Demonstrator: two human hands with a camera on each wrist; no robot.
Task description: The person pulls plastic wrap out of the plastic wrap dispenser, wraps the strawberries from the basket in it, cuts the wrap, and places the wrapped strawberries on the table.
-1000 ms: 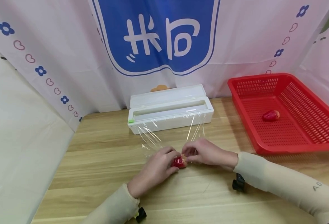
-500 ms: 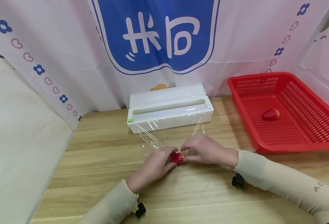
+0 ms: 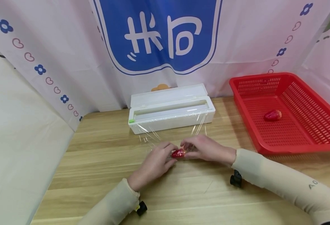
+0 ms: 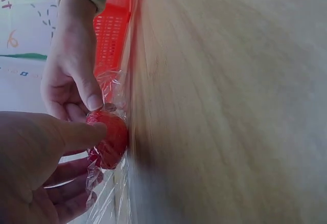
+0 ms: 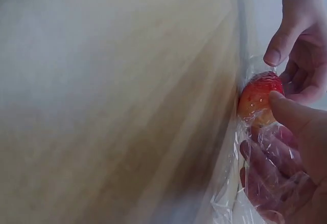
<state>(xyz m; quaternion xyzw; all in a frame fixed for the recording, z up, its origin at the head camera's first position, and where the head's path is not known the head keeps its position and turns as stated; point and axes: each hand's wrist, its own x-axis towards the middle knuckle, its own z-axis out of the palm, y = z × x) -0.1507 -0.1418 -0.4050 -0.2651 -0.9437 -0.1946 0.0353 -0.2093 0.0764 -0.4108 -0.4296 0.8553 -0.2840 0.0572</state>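
A red fruit with a yellowish end [image 3: 178, 153] lies low over the table between both hands, wrapped in clear cling film. My left hand [image 3: 156, 162] holds its left side; in the left wrist view the thumb presses on the red skin [image 4: 113, 141] and the fingers reach behind. From the right, my right hand [image 3: 205, 150] holds the other end, its thumb on the fruit [image 5: 260, 98] and film bunched across its fingers in the right wrist view. The cling film [image 3: 146, 138] stretches back to a white dispenser box [image 3: 171, 122] with its lid up.
A red plastic basket [image 3: 299, 148] stands at the right, with another red fruit [image 3: 273, 115] inside. Behind the wooden table [image 3: 97, 175] hangs a white printed cloth [image 3: 224, 40] with a blue emblem. The dispenser stands close against it.
Both hands have moved the fruit away from me, toward the dispenser, turning it in the film. The stretch of film between fruit and box has become shorter.
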